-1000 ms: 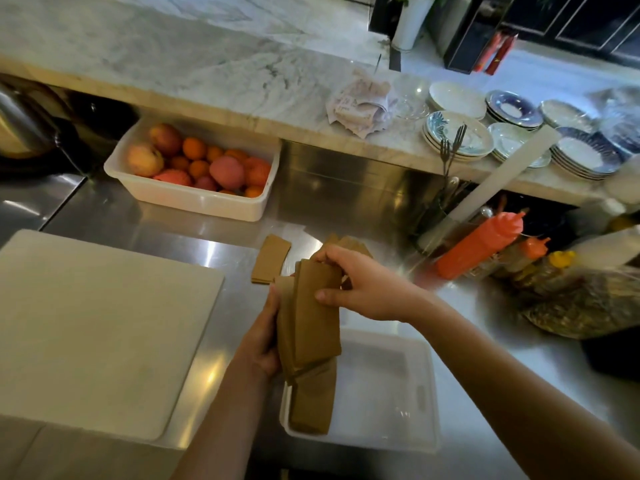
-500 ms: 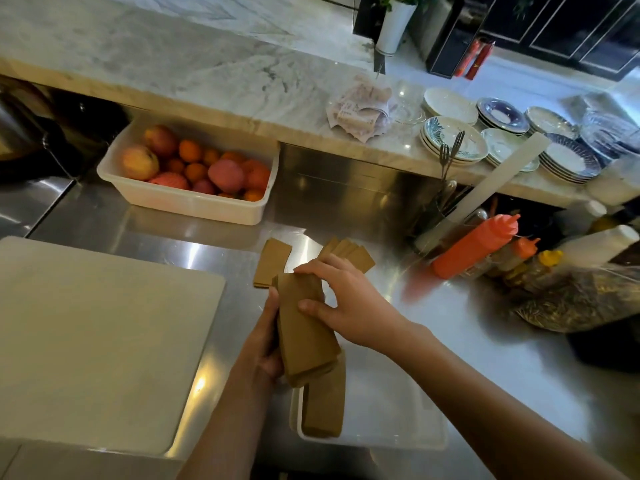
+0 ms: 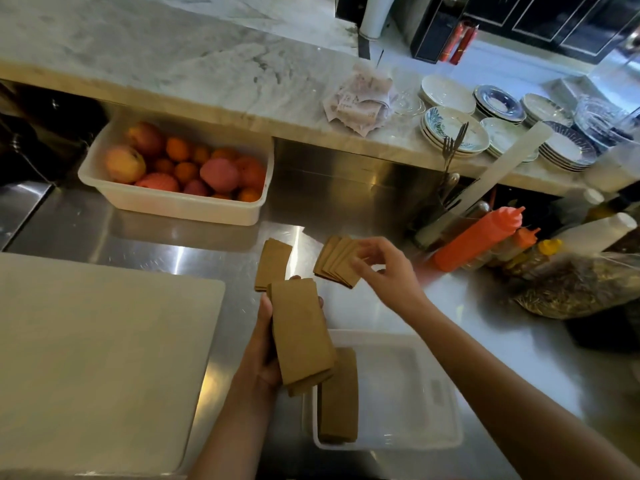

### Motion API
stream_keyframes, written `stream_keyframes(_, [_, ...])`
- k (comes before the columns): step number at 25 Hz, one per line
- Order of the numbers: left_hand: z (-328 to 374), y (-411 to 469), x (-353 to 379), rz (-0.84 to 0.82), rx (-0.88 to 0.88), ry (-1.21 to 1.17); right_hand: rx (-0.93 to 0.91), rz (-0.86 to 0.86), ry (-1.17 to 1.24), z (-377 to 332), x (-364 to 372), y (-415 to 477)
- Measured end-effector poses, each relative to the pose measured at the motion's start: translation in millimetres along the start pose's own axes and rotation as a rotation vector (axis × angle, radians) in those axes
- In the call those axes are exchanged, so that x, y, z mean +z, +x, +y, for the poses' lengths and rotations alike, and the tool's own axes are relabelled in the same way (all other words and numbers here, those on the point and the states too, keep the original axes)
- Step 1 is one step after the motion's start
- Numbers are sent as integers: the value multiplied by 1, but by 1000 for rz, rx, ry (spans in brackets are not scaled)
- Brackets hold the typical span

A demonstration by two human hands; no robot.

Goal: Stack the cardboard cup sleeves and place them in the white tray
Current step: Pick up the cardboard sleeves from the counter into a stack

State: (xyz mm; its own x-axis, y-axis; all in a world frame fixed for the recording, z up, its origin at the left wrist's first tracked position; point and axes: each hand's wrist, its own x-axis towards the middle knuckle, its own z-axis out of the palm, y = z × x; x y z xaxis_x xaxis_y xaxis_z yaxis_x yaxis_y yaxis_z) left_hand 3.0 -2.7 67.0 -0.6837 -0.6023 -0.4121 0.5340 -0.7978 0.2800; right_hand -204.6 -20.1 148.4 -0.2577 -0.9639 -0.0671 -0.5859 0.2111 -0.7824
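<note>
Right hand (image 3: 384,268) has left the held stack (image 3: 299,336), now reaching at 12 o'clock. Fingers half-curled, empty, touching fanned sleeves (image 3: 337,263), long axis 1-to-7. Left hand (image 3: 265,355) clamps the stack by the white tray (image 3: 433,434).

right hand (image 3: 388,268) | left held stack (image 3: 301,337) | now at fanned sleeves (image 3: 337,261)

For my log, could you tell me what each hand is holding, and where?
The left hand grips a sleeve stack by its long edges. The right hand reaches to the fanned sleeves on the counter; a grip cannot be told.
</note>
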Motion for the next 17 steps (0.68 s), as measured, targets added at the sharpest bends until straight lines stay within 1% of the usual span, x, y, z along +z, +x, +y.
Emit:
stream_keyframes(1, [0, 0, -4, 24, -6, -1, 87, 3, -13, 15, -2, 10])
stream_keyframes(4, [4, 0, -9, -96, -36, -124, 356, -31, -73, 61, -3, 49])
stream_keyframes(6, [4, 3, -15, -118, -46, -160, 441, -67, -139, 87, 2, 73])
stream_keyframes(11, [2, 21, -25, -199, -71, -249, 393, -177, -461, 131, 24, 119])
stream_keyframes(14, [3, 28, -26, -236, -102, -223, 424, -203, -545, 145, 32, 129])
stream_keyframes(17, [2, 33, -27, -273, -96, -136, 394, -214, -607, 152, 35, 129])
